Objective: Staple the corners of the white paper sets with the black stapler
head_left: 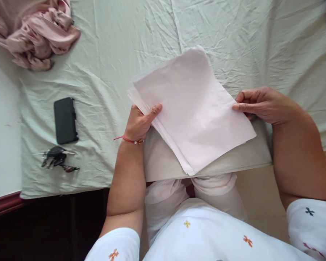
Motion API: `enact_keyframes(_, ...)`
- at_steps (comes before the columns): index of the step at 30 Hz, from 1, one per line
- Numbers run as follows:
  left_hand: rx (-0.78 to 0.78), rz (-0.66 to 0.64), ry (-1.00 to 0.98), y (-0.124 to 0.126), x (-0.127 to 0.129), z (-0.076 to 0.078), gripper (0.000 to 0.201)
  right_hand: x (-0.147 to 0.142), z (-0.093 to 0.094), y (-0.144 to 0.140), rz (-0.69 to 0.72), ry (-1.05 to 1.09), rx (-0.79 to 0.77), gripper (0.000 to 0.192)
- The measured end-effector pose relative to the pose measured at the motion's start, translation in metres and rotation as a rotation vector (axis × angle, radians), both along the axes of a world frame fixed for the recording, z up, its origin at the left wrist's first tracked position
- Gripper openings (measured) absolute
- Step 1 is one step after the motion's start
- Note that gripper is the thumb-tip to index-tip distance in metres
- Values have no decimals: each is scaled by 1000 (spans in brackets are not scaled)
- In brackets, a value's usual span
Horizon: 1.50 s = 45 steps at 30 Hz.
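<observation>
Folded cloth [192, 108]: pale pink, thin, smooth, folded flat into a layered rectangle with several stacked edges showing along its near-left side; it sits at a slant, one corner pointing away over the bed and another toward the person, and overhangs the near edge of the bed. Held at two points: the left hand [139, 123] grips the layered left edge with the thumb on top, and the right hand [260, 105] pinches the right corner between thumb and fingertips. Surface plain, unpatterned, faintly creased near the middle.
</observation>
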State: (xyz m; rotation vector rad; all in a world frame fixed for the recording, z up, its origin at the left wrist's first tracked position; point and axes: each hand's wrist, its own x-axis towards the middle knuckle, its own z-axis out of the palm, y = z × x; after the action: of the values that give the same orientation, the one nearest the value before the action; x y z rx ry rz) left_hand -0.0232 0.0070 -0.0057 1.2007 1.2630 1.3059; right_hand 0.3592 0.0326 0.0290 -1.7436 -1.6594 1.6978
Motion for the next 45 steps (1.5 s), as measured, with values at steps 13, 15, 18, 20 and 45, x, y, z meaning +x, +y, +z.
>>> enact_keyframes(13, -164, 142, -214, -4, 6, 7, 58, -1, -10, 2, -109, 203, 91, 78)
enact_keyframes(15, -125, 182, -245, -3, 6, 9, 58, -2, -12, 2, -93, 289, 143, 78)
enact_keyframes(18, -74, 201, -271, -5, 5, 10, 52, -4, -15, 2, -34, 372, 211, 85)
enact_keyframes(20, -59, 172, -290, -7, 6, 11, 47, -6, -15, 2, 0, 391, 243, 93)
enact_keyframes(45, 3, -21, -496, -2, 23, 16, 41, -17, -16, -8, 64, 387, 124, 69)
